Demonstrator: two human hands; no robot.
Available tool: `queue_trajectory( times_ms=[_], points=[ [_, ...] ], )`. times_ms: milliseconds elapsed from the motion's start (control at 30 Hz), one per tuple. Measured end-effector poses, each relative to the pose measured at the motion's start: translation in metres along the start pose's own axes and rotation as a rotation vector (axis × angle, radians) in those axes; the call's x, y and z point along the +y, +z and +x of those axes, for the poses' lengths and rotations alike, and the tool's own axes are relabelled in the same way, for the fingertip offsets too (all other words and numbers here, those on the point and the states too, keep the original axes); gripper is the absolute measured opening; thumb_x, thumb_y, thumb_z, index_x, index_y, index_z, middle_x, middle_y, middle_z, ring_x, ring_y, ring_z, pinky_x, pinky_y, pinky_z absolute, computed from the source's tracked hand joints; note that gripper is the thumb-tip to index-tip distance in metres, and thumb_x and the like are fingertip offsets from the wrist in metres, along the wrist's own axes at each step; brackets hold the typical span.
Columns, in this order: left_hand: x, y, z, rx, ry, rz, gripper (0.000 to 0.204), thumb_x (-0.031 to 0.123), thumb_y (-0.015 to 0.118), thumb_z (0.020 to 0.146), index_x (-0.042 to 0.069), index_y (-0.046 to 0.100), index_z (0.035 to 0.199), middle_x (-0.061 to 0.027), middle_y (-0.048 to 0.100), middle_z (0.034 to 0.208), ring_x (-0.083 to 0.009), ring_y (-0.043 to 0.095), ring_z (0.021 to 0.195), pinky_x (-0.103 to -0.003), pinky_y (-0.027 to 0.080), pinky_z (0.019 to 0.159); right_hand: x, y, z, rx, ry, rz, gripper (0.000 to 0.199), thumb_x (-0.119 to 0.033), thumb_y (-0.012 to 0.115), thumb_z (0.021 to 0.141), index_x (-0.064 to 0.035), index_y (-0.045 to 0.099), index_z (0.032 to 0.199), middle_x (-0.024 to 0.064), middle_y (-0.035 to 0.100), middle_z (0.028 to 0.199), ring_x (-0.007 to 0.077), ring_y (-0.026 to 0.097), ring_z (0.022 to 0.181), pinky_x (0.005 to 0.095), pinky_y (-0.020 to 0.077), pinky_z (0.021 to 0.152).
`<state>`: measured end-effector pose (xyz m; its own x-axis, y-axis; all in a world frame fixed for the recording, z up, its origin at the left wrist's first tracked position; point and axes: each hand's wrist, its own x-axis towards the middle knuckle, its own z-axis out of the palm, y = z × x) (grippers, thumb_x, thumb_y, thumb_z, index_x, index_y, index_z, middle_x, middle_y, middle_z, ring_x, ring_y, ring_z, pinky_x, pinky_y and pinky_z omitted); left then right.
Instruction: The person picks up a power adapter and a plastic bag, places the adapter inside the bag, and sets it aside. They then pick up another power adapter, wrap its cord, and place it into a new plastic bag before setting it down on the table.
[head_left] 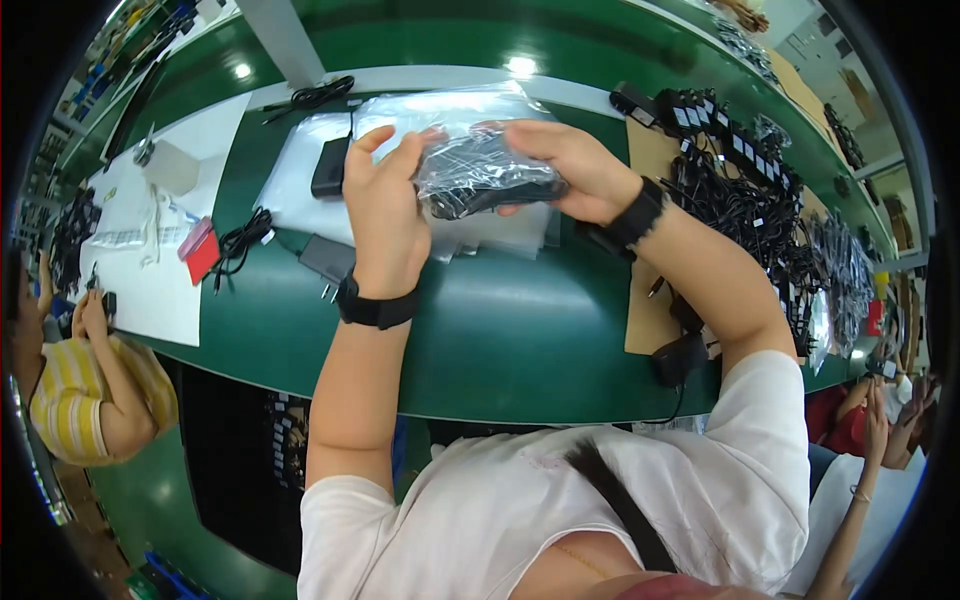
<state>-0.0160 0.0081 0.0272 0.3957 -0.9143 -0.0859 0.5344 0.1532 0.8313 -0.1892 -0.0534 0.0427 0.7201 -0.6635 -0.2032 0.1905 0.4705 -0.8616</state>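
Glossy green desk (500, 360) curves across the middle of the frame in a busy workroom, with other people seated at the far left and far right edges. At upper centre, raised between your hands above the desk, is a crinkled clear plastic bag (478, 165) with a dark, bulky item inside; glare hides exactly what it is. Your right hand (578, 165) has its grip clamped on the bag's right end, thumb side on top and a fingertip showing beneath. Your left hand (385, 190) stands upright at the bag's left end, fingertips meeting the film; how firmly that grip is closed, you cannot tell. Both forearms rise from the lower frame and angle inward, each wrist in a black band.

The step in hand looks like handling the filled bag two-handed; the next move seems to call for a steady hold on slippery film.

Behind the bag lie flat, clear plastic sleeves (290, 205). A black, boxy power adapter (330, 168) sits just left of your left hand. At right, black adapters and tangled cables (740, 155) heap on brown cardboard (642, 310).
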Motion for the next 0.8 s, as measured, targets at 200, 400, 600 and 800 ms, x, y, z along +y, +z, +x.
queue_trajectory(
  times_ms=[200,400,600,800],
  points=[
    [0.002,-0.009,0.011,0.146,0.343,0.188,0.033,0.005,0.052,0.083,-0.001,0.037,0.112,-0.0175,0.048,0.115,-0.021,0.047,0.107,-0.031,0.037,0.091,-0.049,-0.099,0.103,0.589,-0.563,-0.925,0.024,-0.014,0.048,0.086,-0.0058,0.058,0.106,0.012,0.058,0.105,0.0245,0.055,0.094,0.0353,0.0464,0.077],
    [-0.005,-0.013,0.013,0.085,0.517,0.395,0.02,0.003,0.052,0.082,-0.002,0.047,0.101,-0.0128,0.053,0.107,-0.0169,0.05,0.1,-0.027,0.039,0.085,-0.038,-0.2,0.153,0.81,-0.35,-2.245,0.035,-0.034,0.048,0.085,-0.0187,0.055,0.115,0.0094,0.043,0.129,0.028,0.041,0.118,0.0456,0.036,0.093],
    [0.001,-0.009,0.009,0.077,0.462,0.445,0.016,0.007,0.054,0.083,-0.001,0.051,0.097,-0.0095,0.056,0.103,-0.0124,0.054,0.086,-0.023,0.042,0.072,-0.1,-0.182,0.128,0.48,-0.073,-1.963,0.053,-0.036,0.056,0.078,-0.0099,0.047,0.124,0.0178,0.055,0.113,0.0332,0.053,0.103,0.035,0.0418,0.09],
    [-0.003,-0.004,0.001,0.031,0.488,0.452,0.014,0.007,0.054,0.083,0.0,0.052,0.095,-0.0102,0.057,0.103,-0.0155,0.053,0.096,-0.029,0.041,0.086,-0.084,-0.176,0.022,0.374,0.282,-2.107,0.082,-0.02,0.071,0.062,-0.0113,0.031,0.134,0.0215,0.057,0.107,0.0366,0.055,0.096,0.0389,0.0442,0.085]
  ],
)
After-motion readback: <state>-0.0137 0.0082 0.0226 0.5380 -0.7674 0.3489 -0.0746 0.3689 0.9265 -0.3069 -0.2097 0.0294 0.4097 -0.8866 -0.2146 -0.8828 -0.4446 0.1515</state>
